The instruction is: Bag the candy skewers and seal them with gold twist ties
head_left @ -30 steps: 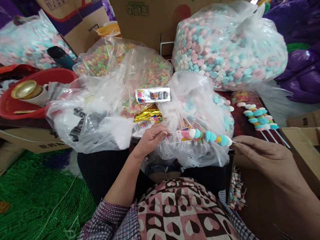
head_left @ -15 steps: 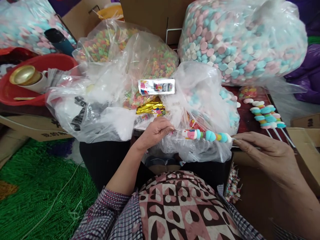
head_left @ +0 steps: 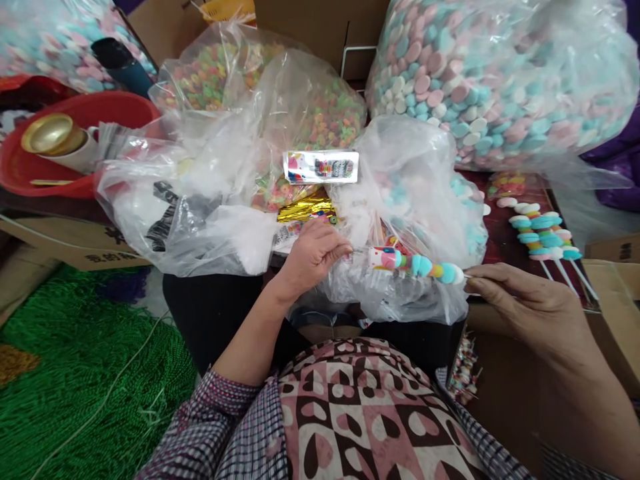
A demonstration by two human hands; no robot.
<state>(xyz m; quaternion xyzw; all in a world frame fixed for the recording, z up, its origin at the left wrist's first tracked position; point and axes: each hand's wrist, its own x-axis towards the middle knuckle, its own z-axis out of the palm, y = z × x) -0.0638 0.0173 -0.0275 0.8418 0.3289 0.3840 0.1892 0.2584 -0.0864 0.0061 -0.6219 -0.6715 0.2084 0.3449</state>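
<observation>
A candy skewer [head_left: 424, 267] of blue and white marshmallows with coloured gummy pieces between them lies level over my lap. My right hand [head_left: 525, 303] pinches its white stick at the right end, thumb against fingers. At the other end, my left hand [head_left: 316, 252] is closed on a clear printed wrapper [head_left: 383, 258]. The wrapper's open end is around the skewer's left end; how far it reaches along the candy is hard to make out. Beyond my left hand lie a gold foil bundle [head_left: 305, 207] and a white printed packet [head_left: 321, 167].
Finished-looking skewers [head_left: 545, 233] lie at the right. Behind stand a big marshmallow bag [head_left: 500, 87] and a gummy ring bag [head_left: 320, 113]. A red basin [head_left: 125, 107] with a gold bowl [head_left: 55, 133] is at the left. Wrapped skewers [head_left: 465, 367] are in a box below right.
The view has shifted slightly, so the table things sit a little farther right. The wrapper's printed part appears a little farther onto the skewer's left end. Both hands keep their holds.
</observation>
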